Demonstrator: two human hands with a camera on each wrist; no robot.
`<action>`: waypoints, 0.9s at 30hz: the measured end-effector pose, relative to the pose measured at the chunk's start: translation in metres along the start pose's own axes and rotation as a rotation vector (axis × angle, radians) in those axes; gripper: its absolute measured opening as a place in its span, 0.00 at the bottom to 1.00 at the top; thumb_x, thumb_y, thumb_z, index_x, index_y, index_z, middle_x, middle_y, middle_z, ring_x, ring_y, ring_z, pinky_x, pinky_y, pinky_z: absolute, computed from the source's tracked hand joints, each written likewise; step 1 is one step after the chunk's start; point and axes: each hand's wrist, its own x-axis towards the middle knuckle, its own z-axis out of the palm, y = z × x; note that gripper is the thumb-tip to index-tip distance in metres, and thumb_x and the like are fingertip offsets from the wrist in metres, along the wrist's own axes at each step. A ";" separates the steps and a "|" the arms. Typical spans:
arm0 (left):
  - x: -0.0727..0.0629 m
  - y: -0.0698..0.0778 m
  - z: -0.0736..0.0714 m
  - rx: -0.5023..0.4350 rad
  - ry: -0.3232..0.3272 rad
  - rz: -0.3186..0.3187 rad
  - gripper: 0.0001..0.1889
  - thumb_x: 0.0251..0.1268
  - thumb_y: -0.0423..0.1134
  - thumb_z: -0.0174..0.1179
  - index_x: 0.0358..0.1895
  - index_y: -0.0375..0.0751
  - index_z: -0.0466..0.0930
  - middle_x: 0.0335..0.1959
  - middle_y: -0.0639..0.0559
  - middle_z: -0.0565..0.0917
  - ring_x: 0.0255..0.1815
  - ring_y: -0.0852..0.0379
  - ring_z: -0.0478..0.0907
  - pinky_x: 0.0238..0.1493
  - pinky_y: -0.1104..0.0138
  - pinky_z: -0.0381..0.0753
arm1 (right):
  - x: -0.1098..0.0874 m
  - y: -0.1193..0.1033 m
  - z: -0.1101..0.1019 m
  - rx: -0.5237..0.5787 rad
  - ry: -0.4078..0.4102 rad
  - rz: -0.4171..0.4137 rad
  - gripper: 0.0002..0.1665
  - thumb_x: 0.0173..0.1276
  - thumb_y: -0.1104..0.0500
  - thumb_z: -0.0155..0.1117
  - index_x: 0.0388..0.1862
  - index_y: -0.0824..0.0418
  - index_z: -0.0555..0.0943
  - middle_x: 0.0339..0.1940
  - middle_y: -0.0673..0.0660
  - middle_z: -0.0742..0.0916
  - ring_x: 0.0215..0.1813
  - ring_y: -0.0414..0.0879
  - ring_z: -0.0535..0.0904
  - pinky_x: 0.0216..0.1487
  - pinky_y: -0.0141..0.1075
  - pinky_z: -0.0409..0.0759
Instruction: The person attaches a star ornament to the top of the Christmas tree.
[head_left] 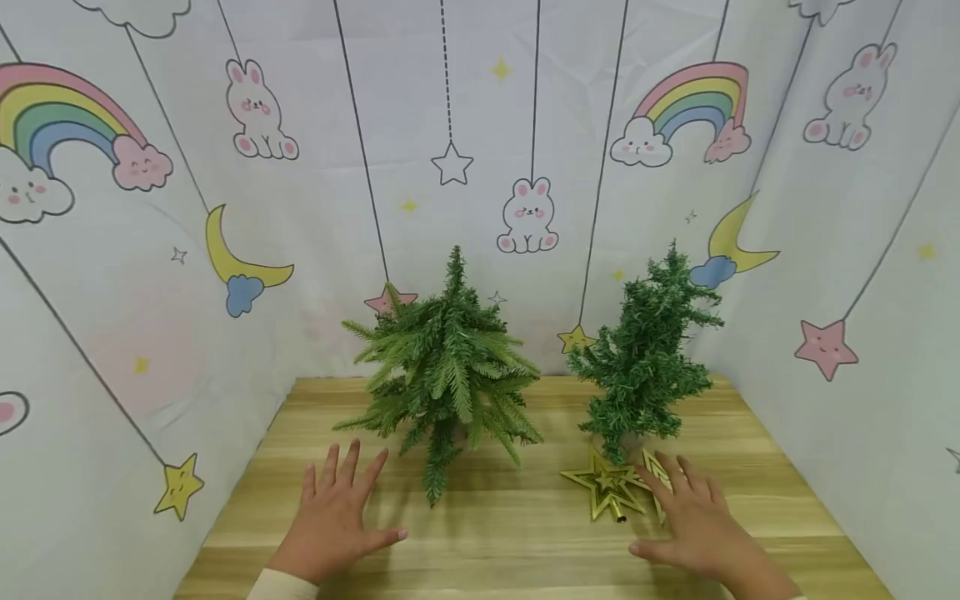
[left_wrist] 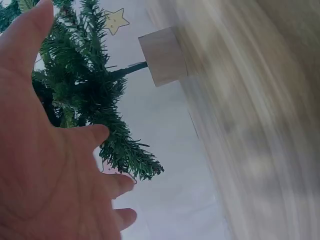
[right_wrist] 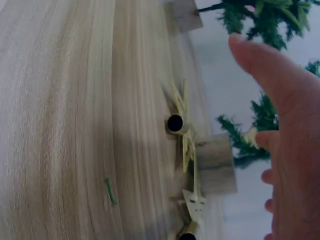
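A small artificial Christmas tree (head_left: 450, 358) with light-tipped branches stands at the left, its square block base (left_wrist: 162, 57) plain in the left wrist view. My left hand (head_left: 333, 517) is in front of it to the left, fingers spread, holding nothing. On the right stands a thinner artificial tree (head_left: 648, 358), also on a block base (right_wrist: 216, 165). Before it lies a gold star tree topper (head_left: 604, 482) with a hollow tube. A second gold star topper (head_left: 654, 477) is partly hidden behind my right hand (head_left: 701, 525), whose fingers are spread and grip nothing.
Both trees and the stars are on a wood-grain table (head_left: 480, 550). A white printed curtain (head_left: 315, 167) closes off the back and both sides. One loose green sprig (right_wrist: 110, 191) lies on the table in the right wrist view.
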 end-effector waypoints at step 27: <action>0.182 0.066 -0.196 -0.850 0.389 0.166 0.16 0.77 0.51 0.61 0.60 0.49 0.83 0.54 0.54 0.84 0.49 0.54 0.81 0.49 0.60 0.82 | 0.035 -0.031 0.051 0.011 -0.052 0.268 0.48 0.60 0.24 0.69 0.59 0.64 0.85 0.55 0.68 0.85 0.56 0.70 0.79 0.49 0.70 0.75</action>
